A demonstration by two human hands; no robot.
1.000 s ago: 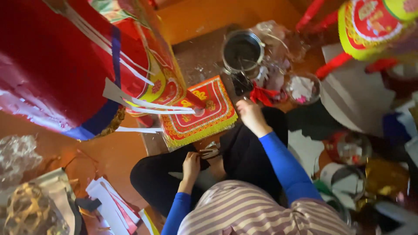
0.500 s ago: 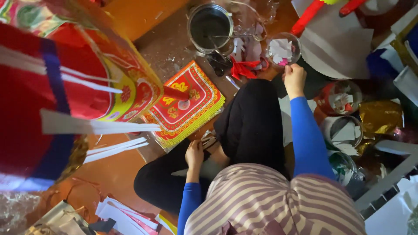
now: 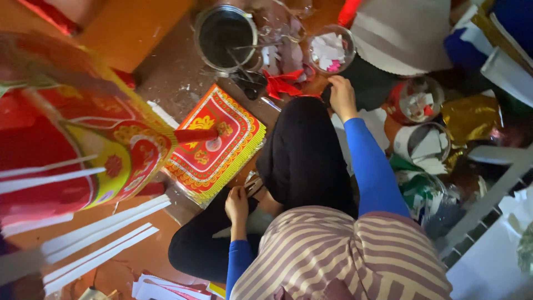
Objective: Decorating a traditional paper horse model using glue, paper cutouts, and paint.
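The right hand, extended past the knee, closes its grip on a small dark object, too hidden to identify, beside one clear glass bowl of paper scraps. The left hand rests loosely curled at the edge of one red-and-yellow patterned paper stack on the floor; a sorting step appears underway.

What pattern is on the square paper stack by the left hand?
The paper stack is red with yellow ornamental borders and motifs, a pale round centre; the head view shows it.
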